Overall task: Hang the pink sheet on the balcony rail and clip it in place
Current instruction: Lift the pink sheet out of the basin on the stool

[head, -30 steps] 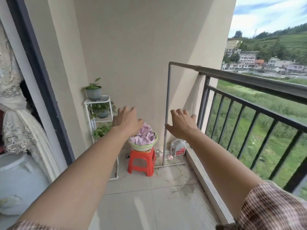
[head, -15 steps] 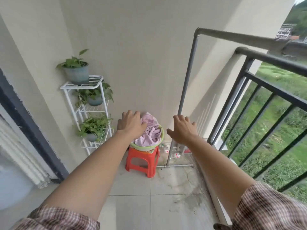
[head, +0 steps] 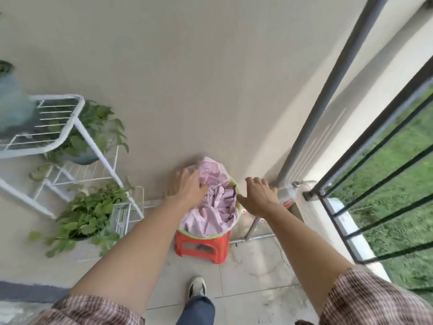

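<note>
A crumpled pink sheet (head: pixel 212 202) fills a green basin (head: pixel 235 191) that stands on a small red stool (head: pixel 202 246) against the end wall. My left hand (head: pixel 187 185) reaches over the sheet's left side, fingers spread, touching or just above the cloth. My right hand (head: pixel 257 195) hovers open at the basin's right rim, holding nothing. The dark balcony rail (head: pixel 365 146) runs along the right, and a grey pipe rail (head: pixel 328 95) rises beside it. No clips are in view.
A white wire plant stand (head: pixel 68 137) with several potted green plants stands on the left by the wall. A plastic bottle (head: pixel 287 195) lies in the corner behind my right hand. My foot (head: pixel 198 286) is on the tiled floor just short of the stool.
I have stepped closer and the view has tilted down. Both hands have moved forward and down to the basin; the left now reaches the sheet.
</note>
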Motion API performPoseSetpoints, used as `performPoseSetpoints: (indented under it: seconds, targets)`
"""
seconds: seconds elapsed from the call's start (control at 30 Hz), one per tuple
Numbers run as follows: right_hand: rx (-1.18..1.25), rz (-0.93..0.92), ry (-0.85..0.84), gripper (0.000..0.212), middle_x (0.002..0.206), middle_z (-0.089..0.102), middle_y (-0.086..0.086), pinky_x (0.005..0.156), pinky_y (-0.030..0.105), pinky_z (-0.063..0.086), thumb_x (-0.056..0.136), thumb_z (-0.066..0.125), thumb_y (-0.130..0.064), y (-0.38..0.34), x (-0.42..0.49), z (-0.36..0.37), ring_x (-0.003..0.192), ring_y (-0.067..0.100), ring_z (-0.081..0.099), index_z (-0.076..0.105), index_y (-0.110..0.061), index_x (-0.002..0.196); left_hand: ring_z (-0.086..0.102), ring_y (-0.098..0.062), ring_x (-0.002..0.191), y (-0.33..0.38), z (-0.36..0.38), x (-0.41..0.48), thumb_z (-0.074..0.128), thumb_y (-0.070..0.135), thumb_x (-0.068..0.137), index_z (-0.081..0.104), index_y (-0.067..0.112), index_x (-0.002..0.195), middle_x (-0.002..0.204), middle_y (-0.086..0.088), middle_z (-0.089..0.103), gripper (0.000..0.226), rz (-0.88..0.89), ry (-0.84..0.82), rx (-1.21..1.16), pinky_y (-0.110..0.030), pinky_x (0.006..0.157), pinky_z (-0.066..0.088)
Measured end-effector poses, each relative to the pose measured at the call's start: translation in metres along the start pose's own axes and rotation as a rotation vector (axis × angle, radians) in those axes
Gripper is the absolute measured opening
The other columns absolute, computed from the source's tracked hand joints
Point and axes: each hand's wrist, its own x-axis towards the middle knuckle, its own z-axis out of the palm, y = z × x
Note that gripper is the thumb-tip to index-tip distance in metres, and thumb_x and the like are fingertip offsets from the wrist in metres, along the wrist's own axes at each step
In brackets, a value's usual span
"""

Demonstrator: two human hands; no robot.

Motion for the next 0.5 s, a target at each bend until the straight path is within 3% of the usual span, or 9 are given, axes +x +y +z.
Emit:
performPoseSetpoints:
  seconds: [0.23,0.37,0.5]
  targets:
    - [0.071,0.174,-0.205,0.05,0.135,0.047,0.009,0.103,0.053,0.033,0.088,0.045,-0.044,0.005,0.104,0.062,0.13,0.029,0.037,0.043,-0.015,0.129,0.045,-0.035,0.121,-0.029,0.074,0.123,0.047,0.032,0.088,0.058,0.006,0.108,0.124,-0.017,0.055,0.035,-0.007,-0.227,-0.039,-0.043,0.091,0.045]
    - [0.122,0.22,-0.289,0.053,0.136,0.044,0.01,0.103,0.051,0.032,0.09,0.045,-0.043,0.015,0.153,0.108,0.131,0.031,0.035,0.039,-0.016,0.135,0.044,-0.033,0.119,-0.045,0.14,0.159,0.045,0.031,0.088,0.056,0.01,0.11,0.123,-0.012,0.053,0.032,-0.012,-0.353,-0.066,-0.044,0.09,0.045]
    - [0.09,0.196,-0.357,0.042,0.13,0.047,0.008,0.098,0.048,0.033,0.091,0.044,-0.038,0.029,0.194,0.169,0.123,0.029,0.039,0.043,-0.015,0.126,0.047,-0.027,0.114,-0.056,0.214,0.184,0.046,0.027,0.087,0.059,0.013,0.109,0.115,-0.007,0.053,0.029,-0.008,-0.367,-0.084,-0.04,0.078,0.047]
